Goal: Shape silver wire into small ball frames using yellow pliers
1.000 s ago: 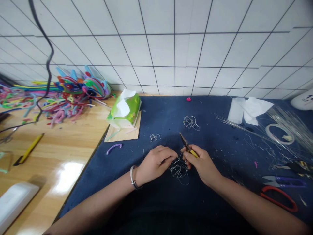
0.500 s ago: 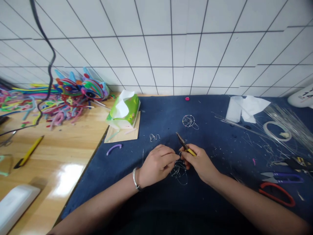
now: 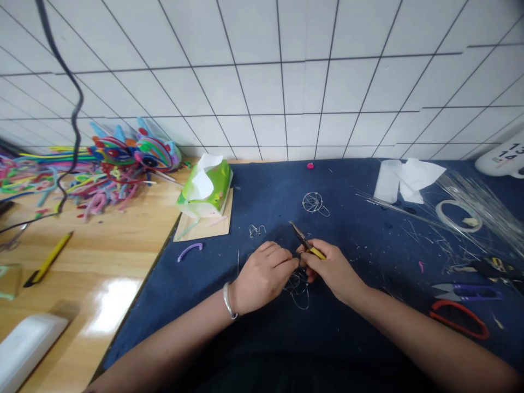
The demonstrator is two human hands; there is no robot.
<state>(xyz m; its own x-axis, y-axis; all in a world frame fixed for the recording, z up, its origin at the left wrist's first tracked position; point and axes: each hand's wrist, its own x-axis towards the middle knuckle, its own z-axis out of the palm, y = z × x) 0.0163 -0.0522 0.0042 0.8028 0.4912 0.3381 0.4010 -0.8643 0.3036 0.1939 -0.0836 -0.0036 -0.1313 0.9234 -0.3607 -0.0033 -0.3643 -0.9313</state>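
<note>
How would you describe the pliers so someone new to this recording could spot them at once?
Find the dark blue mat below the white tiled wall, then the right hand near its middle. The pliers stick out of that hand, dark tip pointing up and left in the picture, with yellow on the handle. Unlike the black-and-yellow tool and purple-handled snips lying farther right, they are held.

From my fingers [image 3: 283, 263], a wire tangle [image 3: 295, 283] is at six o'clock; on the worktop [image 3: 262, 188], a wire ring [image 3: 313, 202] lies at twelve, snips [image 3: 471, 291] at three, pipe cleaners [image 3: 102, 196] at ten, left of a tissue pack [image 3: 215, 185] on a board [image 3: 204, 230].
</note>
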